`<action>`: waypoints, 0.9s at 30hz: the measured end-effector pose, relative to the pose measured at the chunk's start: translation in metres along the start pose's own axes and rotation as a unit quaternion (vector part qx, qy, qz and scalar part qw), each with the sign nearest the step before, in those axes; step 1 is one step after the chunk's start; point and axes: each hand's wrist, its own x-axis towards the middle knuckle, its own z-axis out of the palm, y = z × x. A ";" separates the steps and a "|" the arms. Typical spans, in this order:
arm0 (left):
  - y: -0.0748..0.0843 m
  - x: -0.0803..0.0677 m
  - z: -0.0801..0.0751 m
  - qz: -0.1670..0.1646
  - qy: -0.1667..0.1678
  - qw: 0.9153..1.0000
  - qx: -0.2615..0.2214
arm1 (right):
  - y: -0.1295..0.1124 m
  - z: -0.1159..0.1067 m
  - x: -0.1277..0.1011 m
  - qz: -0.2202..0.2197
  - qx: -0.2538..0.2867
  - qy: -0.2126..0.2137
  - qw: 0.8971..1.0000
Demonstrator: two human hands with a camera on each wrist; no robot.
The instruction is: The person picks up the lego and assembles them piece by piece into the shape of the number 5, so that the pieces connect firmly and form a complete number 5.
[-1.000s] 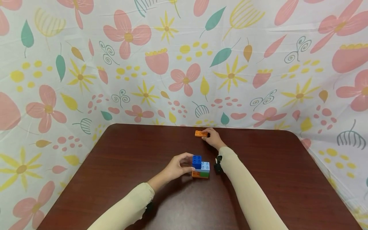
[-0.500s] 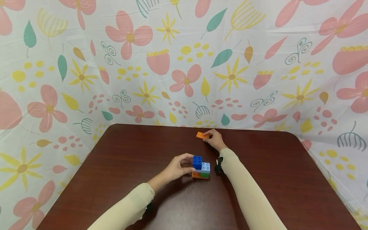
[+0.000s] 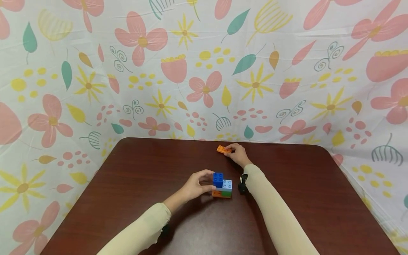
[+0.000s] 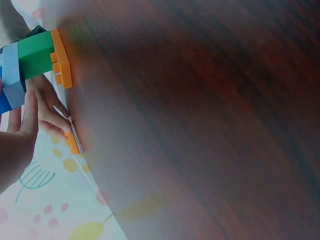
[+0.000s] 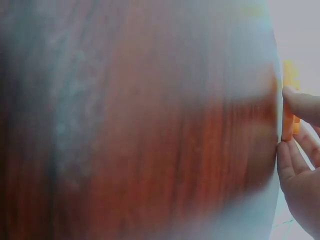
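Observation:
My left hand [image 3: 195, 186] holds a stack of toy building bricks between thumb and fingers, left of the table's middle line. On top is a dark blue brick [image 3: 218, 179], set left on a light blue brick [image 3: 227, 184]. Under these, the left wrist view shows a green brick [image 4: 36, 55] standing on a flat orange plate [image 4: 61, 60] with some studs bare. Near the far table edge, my right hand [image 3: 238, 155] pinches a second flat orange brick [image 3: 221, 149] by its right end. In the right wrist view, thumb and fingertips meet the orange brick's [image 5: 288, 117] edges.
Both hands work over a dark brown wooden table [image 3: 143, 159] with rounded far corners. Behind it hangs a white cloth [image 3: 204, 53] printed with flowers and leaves. A black wrist device [image 3: 243, 183] sits under the right sleeve, right of the stack.
The right hand has drawn the orange brick slightly toward me and turned it a little. The left hand and the stack stay in place.

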 end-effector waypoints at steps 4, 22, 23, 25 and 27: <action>-0.001 0.000 0.000 0.001 -0.001 1.000 0.000 | -0.002 -0.001 0.000 0.014 0.000 -0.012 1.000; -0.002 -0.001 0.000 0.010 -0.001 1.000 0.001 | -0.010 -0.019 -0.009 -0.001 -0.009 -0.026 1.000; -0.006 0.000 0.000 0.009 0.000 1.000 0.002 | -0.009 -0.019 -0.009 -0.008 -0.010 -0.027 1.000; -0.014 0.002 0.001 0.008 0.004 1.000 0.004 | -0.010 -0.021 -0.010 -0.015 -0.008 -0.028 0.999; -0.023 0.005 0.001 0.007 0.005 1.000 0.008 | -0.010 -0.023 -0.012 -0.026 -0.007 -0.026 0.999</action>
